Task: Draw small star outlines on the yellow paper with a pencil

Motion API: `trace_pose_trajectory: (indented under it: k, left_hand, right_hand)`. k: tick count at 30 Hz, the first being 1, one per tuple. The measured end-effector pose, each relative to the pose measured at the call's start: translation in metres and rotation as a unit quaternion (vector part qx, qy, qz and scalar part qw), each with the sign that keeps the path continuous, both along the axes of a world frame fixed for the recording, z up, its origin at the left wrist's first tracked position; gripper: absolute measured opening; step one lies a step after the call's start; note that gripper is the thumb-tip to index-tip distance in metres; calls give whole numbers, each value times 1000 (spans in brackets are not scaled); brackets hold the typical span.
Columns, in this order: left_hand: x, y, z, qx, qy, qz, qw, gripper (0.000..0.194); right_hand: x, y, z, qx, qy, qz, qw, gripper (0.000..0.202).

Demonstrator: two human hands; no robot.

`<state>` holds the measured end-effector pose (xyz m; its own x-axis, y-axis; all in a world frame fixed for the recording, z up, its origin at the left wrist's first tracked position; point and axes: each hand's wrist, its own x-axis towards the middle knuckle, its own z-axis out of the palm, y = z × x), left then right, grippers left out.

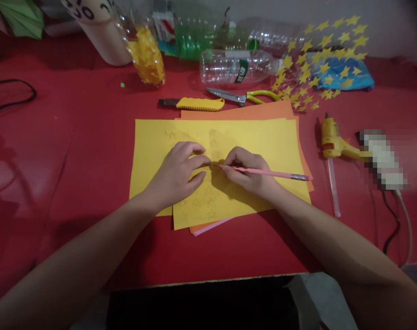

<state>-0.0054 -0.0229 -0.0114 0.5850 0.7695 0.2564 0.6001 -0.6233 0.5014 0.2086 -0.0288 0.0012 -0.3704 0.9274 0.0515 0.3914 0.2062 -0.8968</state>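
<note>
A pink pencil (270, 172) with a metal end is pinched in my right hand (251, 172), its tip down on a sheet of yellow paper (156, 160). Small star outlines in pencil stand in columns on that sheet. My left hand (180, 174) rests on the paper left of the pencil tip, fingers spread and holding nothing. Its index fingertip is close to the tip. Orange paper (239, 111) shows from beneath the yellow sheet, and a pink edge peeks out at the front.
Behind the paper lie a yellow box cutter (201, 104), yellow-handled scissors (242, 97) and a clear plastic bottle (236, 68). Many cut-out yellow stars (304, 68) are at back right. A glue gun (330, 140) and power strip (383, 158) sit to the right on the red table (74, 183).
</note>
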Motion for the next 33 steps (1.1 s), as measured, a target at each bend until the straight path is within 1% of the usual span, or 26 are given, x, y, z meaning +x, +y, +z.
trace_pose_trajectory:
  k: [13, 20, 26, 33]
  left_hand:
    - [0, 0, -1, -4, -5, 2, 1000, 20]
    - [0, 0, 0, -9, 2, 3, 1000, 19]
    - [-1, 0, 0, 2, 1, -9, 1000, 20]
    - [-1, 0, 0, -5, 1, -3, 1000, 19]
  right_hand:
    - [-2, -1, -1, 4, -7, -7, 1000, 15]
    - [-1, -1, -2, 13, 5, -26, 1000, 17]
    - [0, -2, -4, 28, 8, -39, 999, 16]
    - [1, -2, -5, 32, -8, -63, 997, 18]
